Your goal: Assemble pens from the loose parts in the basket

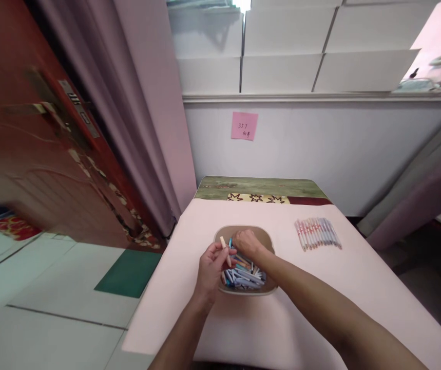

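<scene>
A beige basket (247, 292) holds several loose pens and markers (245, 277), mostly blue and white with some orange and teal. Over the basket's left side, my left hand (214, 262) pinches a cream-coloured marker (225, 251) between thumb and fingers. My right hand (246, 242) reaches down inside the far part of the basket, beside a blue-capped pen. Its fingertips are hidden, so what they touch does not show. Right of the basket, a row of pens (318, 234) with red and pale markings lies side by side on the table.
The table has a pale pink cover (174, 288) and a green patterned strip (259, 185) at its far edge. A pink note (244, 126) is on the wall behind. A red door (70, 169) and purple curtain stand left.
</scene>
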### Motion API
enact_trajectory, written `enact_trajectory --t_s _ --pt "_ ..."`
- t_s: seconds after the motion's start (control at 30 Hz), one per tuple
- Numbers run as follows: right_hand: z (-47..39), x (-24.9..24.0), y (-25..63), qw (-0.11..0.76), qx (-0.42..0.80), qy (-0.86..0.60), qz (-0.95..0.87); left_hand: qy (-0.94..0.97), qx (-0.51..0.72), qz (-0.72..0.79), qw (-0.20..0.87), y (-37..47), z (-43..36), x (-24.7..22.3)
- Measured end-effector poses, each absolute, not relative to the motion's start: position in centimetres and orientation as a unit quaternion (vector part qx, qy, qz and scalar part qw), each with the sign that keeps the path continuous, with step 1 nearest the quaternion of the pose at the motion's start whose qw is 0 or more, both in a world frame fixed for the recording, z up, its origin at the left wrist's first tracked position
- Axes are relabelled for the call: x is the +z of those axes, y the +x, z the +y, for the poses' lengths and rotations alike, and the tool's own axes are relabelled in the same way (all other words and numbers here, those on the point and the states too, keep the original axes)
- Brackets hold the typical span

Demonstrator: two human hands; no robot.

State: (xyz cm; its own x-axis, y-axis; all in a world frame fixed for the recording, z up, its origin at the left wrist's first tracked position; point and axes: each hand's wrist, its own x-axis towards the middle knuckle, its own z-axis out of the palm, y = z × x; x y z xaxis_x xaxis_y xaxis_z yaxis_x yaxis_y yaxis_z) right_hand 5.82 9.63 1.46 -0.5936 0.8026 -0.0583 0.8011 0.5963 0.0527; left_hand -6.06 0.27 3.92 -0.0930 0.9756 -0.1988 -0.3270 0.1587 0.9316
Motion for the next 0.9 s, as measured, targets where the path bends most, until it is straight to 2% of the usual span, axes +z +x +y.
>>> enact_trajectory --t_s 0.27,0.3,0.37,0.4,0.47,0.53,0.63,0.9 --pt "8.9 5.8 9.7 -0.144 -0.044 0.564 0.812 0.266 0.607 0.461 0.591 -6.6 -0.5 5.5" --pt "8.3 6.0 10.4 -0.19 -0.088 0.577 0.789 0.264 0.61 0.457 0.591 -6.5 -0.5 5.6" --pt "6.9 5.9 11.4 -0.376 -0.326 0.56 0.662 0.271 0.615 0.457 0.583 -5.9 -0.5 5.6" --pt "6.1 5.7 11.8 -0.441 -0.438 0.527 0.579 0.282 0.615 0.458 0.576 -5.6 -0.4 5.6" --pt "4.6 5.2 12.1 -0.516 -0.589 0.457 0.423 0.312 0.601 0.464 0.571 -4.8 -0.1 5.6" --pt "3.4 4.9 12.0 -0.54 -0.66 0.414 0.318 0.338 0.569 0.467 0.586 -4.1 0.3 5.7" --pt "2.4 4.9 11.4 -0.532 -0.707 0.393 0.251 0.349 0.534 0.468 0.611 -3.2 1.3 6.0" --pt "0.8 5.2 10.6 -0.513 -0.685 0.404 0.324 0.329 0.563 0.477 0.589 -2.0 1.3 5.9"
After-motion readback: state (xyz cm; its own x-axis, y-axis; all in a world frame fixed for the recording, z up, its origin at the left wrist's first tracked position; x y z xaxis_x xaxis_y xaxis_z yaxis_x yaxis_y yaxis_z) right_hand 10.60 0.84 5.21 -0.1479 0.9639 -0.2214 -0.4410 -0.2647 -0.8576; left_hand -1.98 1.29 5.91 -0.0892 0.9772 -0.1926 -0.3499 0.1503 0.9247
